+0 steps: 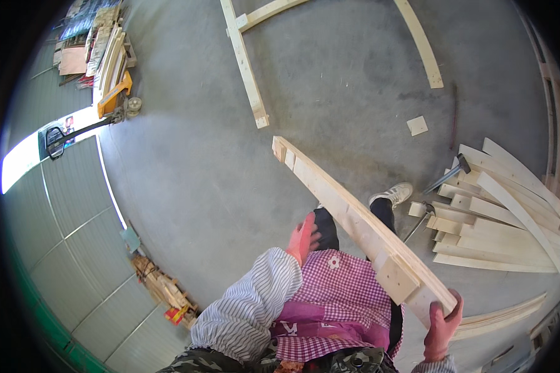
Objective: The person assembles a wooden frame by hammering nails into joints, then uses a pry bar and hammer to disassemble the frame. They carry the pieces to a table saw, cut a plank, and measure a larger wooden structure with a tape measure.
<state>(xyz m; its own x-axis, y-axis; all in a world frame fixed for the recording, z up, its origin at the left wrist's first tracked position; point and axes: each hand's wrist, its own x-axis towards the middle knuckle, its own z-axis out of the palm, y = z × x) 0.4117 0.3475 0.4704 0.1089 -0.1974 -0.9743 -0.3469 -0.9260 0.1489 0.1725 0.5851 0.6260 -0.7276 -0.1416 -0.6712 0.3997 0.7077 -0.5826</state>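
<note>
A long wooden beam slants across the view in front of me, its far end pointing up and left. Small wood blocks sit on its side, among them a square block close to the near end. My right hand, in a pink glove, grips that near end with fingers wrapped over the edge. To the left of the beam, my left hand, gloved in pink too, is held over my knee with nothing in it. Its fingers are stretched and apart from the wood.
A timber frame lies on the concrete floor ahead. Boards are heaped at the right, with a hammer and a second hammer beside them. A yellow pallet jack holds wood at far left. A small square wood piece lies ahead.
</note>
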